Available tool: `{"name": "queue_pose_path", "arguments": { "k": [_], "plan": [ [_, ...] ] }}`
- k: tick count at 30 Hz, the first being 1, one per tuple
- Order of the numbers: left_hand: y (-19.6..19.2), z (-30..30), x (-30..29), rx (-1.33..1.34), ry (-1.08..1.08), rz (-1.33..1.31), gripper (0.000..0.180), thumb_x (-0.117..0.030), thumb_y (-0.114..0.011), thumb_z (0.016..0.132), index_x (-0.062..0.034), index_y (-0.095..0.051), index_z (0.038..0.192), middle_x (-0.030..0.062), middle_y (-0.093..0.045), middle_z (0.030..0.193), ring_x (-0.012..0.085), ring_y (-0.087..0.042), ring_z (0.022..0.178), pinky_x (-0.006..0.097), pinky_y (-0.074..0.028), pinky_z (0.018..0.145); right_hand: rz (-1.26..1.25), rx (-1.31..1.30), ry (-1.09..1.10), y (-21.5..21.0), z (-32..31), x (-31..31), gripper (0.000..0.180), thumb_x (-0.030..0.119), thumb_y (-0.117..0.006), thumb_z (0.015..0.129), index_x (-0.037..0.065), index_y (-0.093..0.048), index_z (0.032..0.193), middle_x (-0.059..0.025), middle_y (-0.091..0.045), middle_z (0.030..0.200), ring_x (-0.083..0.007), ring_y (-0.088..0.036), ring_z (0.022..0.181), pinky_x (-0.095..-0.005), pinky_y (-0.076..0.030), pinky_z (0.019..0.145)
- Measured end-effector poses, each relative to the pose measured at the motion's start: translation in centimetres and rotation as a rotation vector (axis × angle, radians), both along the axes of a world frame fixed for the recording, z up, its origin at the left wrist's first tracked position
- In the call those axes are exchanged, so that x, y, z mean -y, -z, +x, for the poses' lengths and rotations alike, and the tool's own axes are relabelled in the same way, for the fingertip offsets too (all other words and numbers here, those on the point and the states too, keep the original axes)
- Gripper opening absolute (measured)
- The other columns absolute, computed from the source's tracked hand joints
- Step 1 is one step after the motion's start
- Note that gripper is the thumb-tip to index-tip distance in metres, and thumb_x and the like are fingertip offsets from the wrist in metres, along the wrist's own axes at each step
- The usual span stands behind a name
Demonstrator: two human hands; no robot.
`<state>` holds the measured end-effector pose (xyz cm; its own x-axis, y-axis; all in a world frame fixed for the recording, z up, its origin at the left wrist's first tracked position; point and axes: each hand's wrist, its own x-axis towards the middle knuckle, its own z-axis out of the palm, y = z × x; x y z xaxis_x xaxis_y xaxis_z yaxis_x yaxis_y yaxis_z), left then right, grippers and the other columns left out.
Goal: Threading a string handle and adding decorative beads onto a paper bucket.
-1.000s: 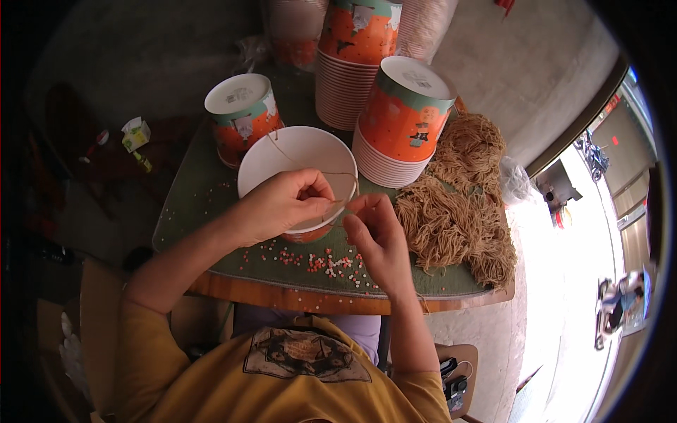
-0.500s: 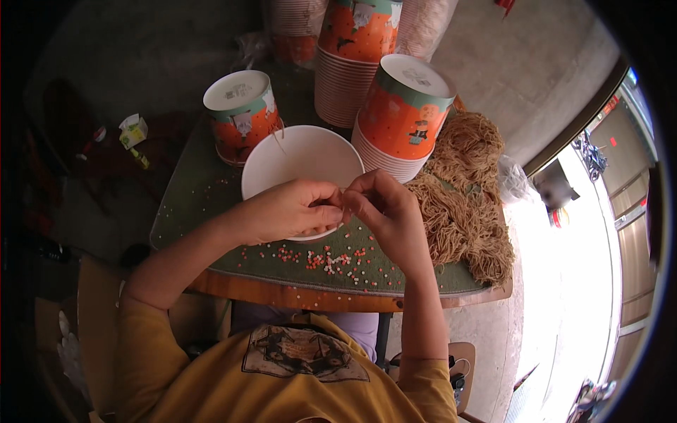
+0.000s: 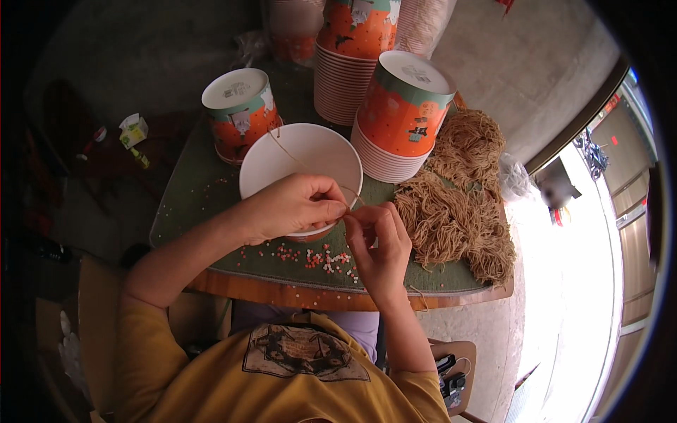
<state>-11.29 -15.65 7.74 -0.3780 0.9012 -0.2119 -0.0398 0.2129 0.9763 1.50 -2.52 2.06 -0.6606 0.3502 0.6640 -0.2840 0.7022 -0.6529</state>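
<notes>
A paper bucket (image 3: 264,162) with a white inside stands in front of me, mouth up. A thin tan string (image 3: 288,152) runs from its far left rim across the mouth to my hands. My left hand (image 3: 305,203) is closed in a pinch on the string over the near rim. Just right of it, my right hand (image 3: 381,243) pinches the string too, fingertips almost touching the left ones. A small loop of string shows above the fingertips. Exactly how the string lies between the fingers is hidden.
Small orange and white beads (image 3: 328,261) lie scattered along the near green tabletop (image 3: 204,243). Upturned orange paper buckets (image 3: 243,120) stand behind, with a stack (image 3: 405,113) to the right. Bundles of tan string (image 3: 451,218) cover the table's right side.
My right hand has moved down and slightly right, its fingers still pinched. More string now shows across the bucket's mouth and above the fingertips. My left hand has shifted only slightly.
</notes>
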Motion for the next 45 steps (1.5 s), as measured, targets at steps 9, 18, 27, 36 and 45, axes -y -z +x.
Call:
{"name": "queue_pose_path", "arguments": {
  "k": [9,18,27,36,45],
  "plan": [
    [-0.1,-0.3,0.0,0.077,0.029,-0.026,0.016,-0.013,-0.056,0.097,0.0006,-0.062,0.1,0.0019,-0.062,0.089,0.0065,-0.057,0.077,0.02,-0.047,0.067,-0.209,-0.027,-0.015,0.7,0.0,2.3,0.013,-0.001,-0.07,0.082,0.003,-0.058,0.086,-0.0035,-0.058,0.075,-0.009,-0.05,0.057,-0.022,-0.041,0.052],
    [-0.5,-0.5,0.6,0.174,-0.004,0.009,0.02,-0.01,-0.055,0.096,0.0033,-0.059,0.11,0.0055,-0.062,0.095,0.0102,-0.058,0.078,0.024,-0.05,0.072,-0.21,-0.02,-0.089,0.5,0.3,1.7,0.011,0.0,-0.064,0.087,0.003,-0.066,0.098,-0.0062,-0.058,0.074,-0.0131,-0.054,0.061,-0.0242,-0.043,0.057],
    [-0.3,0.3,1.0,-0.076,0.004,0.098,0.015,-0.002,-0.056,0.092,0.0021,-0.054,0.107,0.0054,-0.059,0.096,0.0101,-0.057,0.083,0.025,-0.05,0.077,-0.673,-0.005,-0.05,0.4,0.4,-0.5,0.009,0.006,-0.057,0.095,0.0,-0.061,0.1,0.0033,-0.057,0.077,-0.0021,-0.046,0.065,-0.0178,-0.039,0.061],
    [0.0,1.2,0.9,-0.371,-0.033,0.201,0.014,0.0,-0.054,0.092,0.0006,-0.053,0.107,0.004,-0.059,0.092,0.0084,-0.057,0.085,0.024,-0.049,0.076,-0.314,0.104,-0.077,-0.4,0.3,1.0,0.012,0.006,-0.07,0.084,0.001,-0.061,0.09,-0.0028,-0.057,0.074,-0.0058,-0.052,0.058,-0.0208,-0.042,0.053],
    [-0.4,1.3,1.1,-0.418,-0.042,0.179,0.014,0.002,-0.054,0.091,0.0003,-0.053,0.105,0.004,-0.06,0.091,0.009,-0.057,0.083,0.025,-0.05,0.075,-0.526,0.164,-0.148,0.0,0.1,1.6,0.009,0.005,-0.068,0.086,0.002,-0.06,0.088,0.0027,-0.048,0.061,-0.0025,-0.041,0.054,-0.0193,-0.035,0.05]
  ]
}}
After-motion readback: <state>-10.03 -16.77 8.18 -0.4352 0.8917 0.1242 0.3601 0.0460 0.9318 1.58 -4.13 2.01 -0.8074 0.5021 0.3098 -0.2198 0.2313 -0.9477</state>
